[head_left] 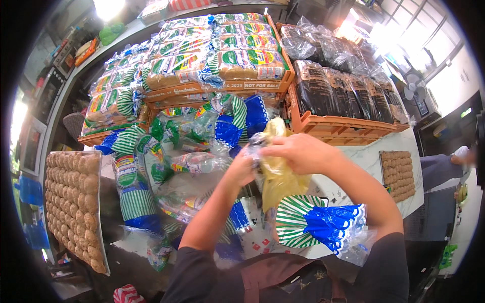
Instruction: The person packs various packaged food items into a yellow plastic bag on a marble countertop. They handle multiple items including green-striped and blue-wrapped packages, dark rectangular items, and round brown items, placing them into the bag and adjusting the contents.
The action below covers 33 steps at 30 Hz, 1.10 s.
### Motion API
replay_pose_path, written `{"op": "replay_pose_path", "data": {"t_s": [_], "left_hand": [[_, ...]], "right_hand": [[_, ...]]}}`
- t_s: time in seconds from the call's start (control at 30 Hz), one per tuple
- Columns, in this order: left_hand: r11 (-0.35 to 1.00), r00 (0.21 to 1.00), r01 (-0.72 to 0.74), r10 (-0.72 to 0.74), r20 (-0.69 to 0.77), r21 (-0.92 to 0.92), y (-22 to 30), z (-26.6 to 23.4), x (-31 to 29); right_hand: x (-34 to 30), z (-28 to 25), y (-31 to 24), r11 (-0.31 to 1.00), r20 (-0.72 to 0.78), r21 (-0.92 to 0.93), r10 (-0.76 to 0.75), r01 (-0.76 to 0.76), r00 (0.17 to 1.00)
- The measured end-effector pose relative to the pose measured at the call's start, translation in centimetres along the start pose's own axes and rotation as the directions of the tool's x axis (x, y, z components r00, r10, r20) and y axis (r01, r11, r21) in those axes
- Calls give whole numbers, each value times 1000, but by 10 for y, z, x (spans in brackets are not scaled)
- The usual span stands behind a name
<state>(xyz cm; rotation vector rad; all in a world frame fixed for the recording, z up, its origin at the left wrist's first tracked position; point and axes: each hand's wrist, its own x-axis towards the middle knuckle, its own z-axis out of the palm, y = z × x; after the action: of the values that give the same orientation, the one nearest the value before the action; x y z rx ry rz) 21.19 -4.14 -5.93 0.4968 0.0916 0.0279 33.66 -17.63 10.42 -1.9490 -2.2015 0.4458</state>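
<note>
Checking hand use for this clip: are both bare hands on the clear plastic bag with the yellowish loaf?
Yes, the left hand and right hand both grip the clear plastic bag at its top.

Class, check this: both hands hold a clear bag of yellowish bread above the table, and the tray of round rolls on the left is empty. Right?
Not quite. In the head view the tray is full of rolls. The left hand and right hand do hold the bag.

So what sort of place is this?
Probably a bakery packing room: orange plastic crates stacked with bagged loaves, a metal tray of round brown rolls, and both hands gripping a clear plastic bread bag.
</note>
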Motion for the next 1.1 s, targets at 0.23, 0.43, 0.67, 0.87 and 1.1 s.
{"op": "replay_pose_path", "data": {"t_s": [0.23,0.43,0.67,0.87,1.1], "left_hand": [[989,990,87,-99,102,118,-94,30,87],[346,989,-147,38,143,927,-140,12,111],[555,954,253,-279,-109,793,-139,18,129],[133,997,45,-71,-36,990,-105,7,94],[-314,986,4,159,49,949,-47,-44,4]], "right_hand": [[-112,-32,11,933,-235,59,358,-354,904],[-158,-22,-1,917,-491,246,397,-314,775],[-139,1,-9,807,-237,492,486,-327,842],[-124,70,34,853,95,5,520,-522,849],[-111,105,50,762,106,-401,589,-508,801]]}}
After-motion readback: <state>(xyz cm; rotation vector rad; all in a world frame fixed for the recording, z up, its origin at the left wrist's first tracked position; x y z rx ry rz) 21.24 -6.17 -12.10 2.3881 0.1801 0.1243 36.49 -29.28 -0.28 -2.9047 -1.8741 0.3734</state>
